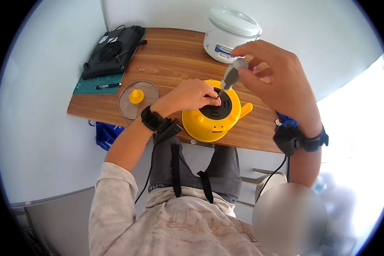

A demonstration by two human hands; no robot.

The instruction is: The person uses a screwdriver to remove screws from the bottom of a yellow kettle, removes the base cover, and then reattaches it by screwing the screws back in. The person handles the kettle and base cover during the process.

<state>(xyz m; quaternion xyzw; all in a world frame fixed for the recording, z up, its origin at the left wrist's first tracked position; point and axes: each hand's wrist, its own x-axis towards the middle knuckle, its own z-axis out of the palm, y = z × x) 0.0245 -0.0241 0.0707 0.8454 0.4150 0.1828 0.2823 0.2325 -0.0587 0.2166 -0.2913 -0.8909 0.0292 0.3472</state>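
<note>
So the yellow appliance [211, 119] is sitting upside down near the front edge of the wooden bench [170, 55], black base plate facing up, which makes sense since that's where the screws would be; the right hand [277, 81] is curled round a grey-handled screwdriver [233, 74], fingers closed on the handle, tip angled down into the black plate; the left hand [192, 96] rests on top of the base right at the tip, fingers bunched, looks like it's steadying the tip or pinching something tiny there, can't tell which.

Off to the left there's a glass lid with a yellow knob [138, 98] lying flat, parked out of the way; behind it a green cutting mat [89, 85] with a black marker [108, 86] and a black fan-looking unit [113, 51]; a white rice cooker [230, 32] stands at the back.
</note>
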